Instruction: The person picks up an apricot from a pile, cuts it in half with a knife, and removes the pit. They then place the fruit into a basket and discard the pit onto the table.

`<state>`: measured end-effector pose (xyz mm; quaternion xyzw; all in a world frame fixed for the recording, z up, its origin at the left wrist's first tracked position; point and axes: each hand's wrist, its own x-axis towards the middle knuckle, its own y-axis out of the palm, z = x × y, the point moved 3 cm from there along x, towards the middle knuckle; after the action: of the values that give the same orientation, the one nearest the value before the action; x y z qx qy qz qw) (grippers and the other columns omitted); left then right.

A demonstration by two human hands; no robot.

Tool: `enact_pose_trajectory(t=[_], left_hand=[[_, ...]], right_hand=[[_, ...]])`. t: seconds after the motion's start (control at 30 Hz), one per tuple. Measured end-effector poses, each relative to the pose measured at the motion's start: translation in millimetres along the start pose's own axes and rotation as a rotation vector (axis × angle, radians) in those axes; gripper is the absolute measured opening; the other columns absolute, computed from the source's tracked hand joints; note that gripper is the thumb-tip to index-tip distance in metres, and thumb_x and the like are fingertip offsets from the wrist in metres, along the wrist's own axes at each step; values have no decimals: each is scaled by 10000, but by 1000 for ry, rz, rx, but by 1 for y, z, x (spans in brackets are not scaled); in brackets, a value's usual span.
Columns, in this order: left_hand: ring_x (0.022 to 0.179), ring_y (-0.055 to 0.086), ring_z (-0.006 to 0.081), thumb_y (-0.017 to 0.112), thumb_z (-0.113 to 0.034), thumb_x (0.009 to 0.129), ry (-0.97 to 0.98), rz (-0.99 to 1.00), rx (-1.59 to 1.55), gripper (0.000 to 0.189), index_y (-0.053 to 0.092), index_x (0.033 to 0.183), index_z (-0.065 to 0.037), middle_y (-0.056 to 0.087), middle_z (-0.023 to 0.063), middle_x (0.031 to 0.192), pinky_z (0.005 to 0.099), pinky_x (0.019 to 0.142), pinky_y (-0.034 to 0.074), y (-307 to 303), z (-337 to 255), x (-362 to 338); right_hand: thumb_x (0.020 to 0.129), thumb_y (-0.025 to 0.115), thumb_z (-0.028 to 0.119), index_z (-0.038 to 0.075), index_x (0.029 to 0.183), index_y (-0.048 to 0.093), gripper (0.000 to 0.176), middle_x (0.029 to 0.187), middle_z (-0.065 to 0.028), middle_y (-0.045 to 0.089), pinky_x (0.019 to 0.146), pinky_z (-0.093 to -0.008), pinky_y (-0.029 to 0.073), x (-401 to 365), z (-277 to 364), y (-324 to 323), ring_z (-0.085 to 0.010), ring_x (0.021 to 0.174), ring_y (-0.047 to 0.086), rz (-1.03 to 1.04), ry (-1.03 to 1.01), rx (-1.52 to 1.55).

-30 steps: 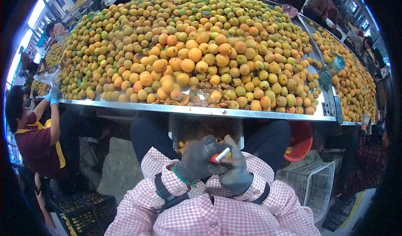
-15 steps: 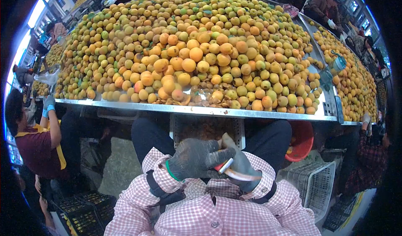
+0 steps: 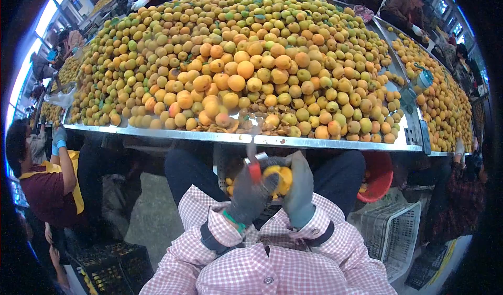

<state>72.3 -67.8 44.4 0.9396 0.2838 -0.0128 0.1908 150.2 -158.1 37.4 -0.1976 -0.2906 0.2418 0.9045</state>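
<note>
Both my hands wear dark grey gloves and meet above my lap. In my left hand point(image 3: 248, 194) is a small knife point(image 3: 254, 170) with a red handle, its blurred blade pointing away from me toward the table edge. A cut-open yellow apricot point(image 3: 284, 182) sits between the two hands. My right hand point(image 3: 299, 190) has its fingers closed round the apricot's right side. The left fingertips also touch the fruit. Under the hands, partly hidden, stands a pale crate point(image 3: 220, 161) with yellow fruit pieces in it.
A metal-edged table point(image 3: 157, 132) bears a large heap of apricots point(image 3: 209, 59), with brown scraps point(image 3: 272, 118) near its front. A red bucket point(image 3: 380, 177) and a white basket point(image 3: 390, 232) stand at right. A clear bottle point(image 3: 416, 85) is on the divider. Co-workers point(image 3: 50, 179) sit around.
My hands have turned upward and apart a little. The knife has swung from pointing right to pointing away from me. The opened apricot now shows between the hands.
</note>
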Motion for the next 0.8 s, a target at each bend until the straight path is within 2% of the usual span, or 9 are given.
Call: enact_pose_trajectory(t=[0.07,0.17,0.27,0.37,0.43,0.47,0.53,0.6,0.8], left_hand=[[880,555,160,704,-206,761,-180,-51,-199,434,555,1113,0,573,64,966,301,811,456,-17,14,7],[961,537,176,692,-130,751,-282,66,75,499,492,1193,-12,541,86,1078,312,833,450,-33,32,6],[378,354,102,360,-670,854,-239,94,-11,613,519,977,-92,447,5,548,238,346,261,-35,29,7],[436,421,114,416,-581,871,-122,105,84,546,535,1006,-65,496,18,590,248,404,328,-27,25,9],[494,488,125,473,-492,888,-3,121,177,483,552,1034,-38,544,31,632,257,463,396,-20,20,12],[523,522,131,501,-447,896,59,129,222,452,560,1048,-25,569,38,653,262,492,430,-18,18,13],[637,576,145,559,-327,884,-8,137,183,373,579,1073,-6,620,43,773,270,590,470,-28,14,13],[906,597,148,616,-208,847,-2,131,801,350,590,1147,-31,658,105,1006,286,803,470,-28,-10,14],[808,609,129,620,-106,833,-45,12,349,294,597,1110,-12,665,93,955,270,730,492,-33,-21,14]], right_hand=[[953,381,306,3,887,552,355,825,-90,556,688,-310,442,3,-20,3,-183,723,543,118,550,689],[983,299,327,-22,984,557,434,913,-98,567,783,-299,438,3,-39,-4,-166,805,553,357,615,570],[993,279,358,-20,1116,526,467,1001,-118,566,850,-305,435,-4,-49,-2,-171,939,546,428,326,449],[990,323,343,0,1168,492,422,1023,-118,564,898,-329,423,-10,-31,-1,-180,1031,522,265,684,941],[976,404,290,11,1153,496,342,1036,-91,566,870,-318,459,-9,-4,-5,-170,993,549,465,-34,374],[976,404,290,11,1153,496,342,1036,-91,566,870,-318,459,-8,6,-6,-170,993,549,461,-35,375],[943,489,195,5,1138,491,272,1008,-72,573,793,-276,495,-17,7,2,-147,941,570,396,927,1092],[930,516,216,34,1132,513,273,936,-65,571,653,-228,513,-27,1,6,-133,814,589,272,961,1141],[952,428,249,34,1180,486,319,894,-93,587,476,-192,444,-42,-10,2,-143,697,596,636,790,1028]])
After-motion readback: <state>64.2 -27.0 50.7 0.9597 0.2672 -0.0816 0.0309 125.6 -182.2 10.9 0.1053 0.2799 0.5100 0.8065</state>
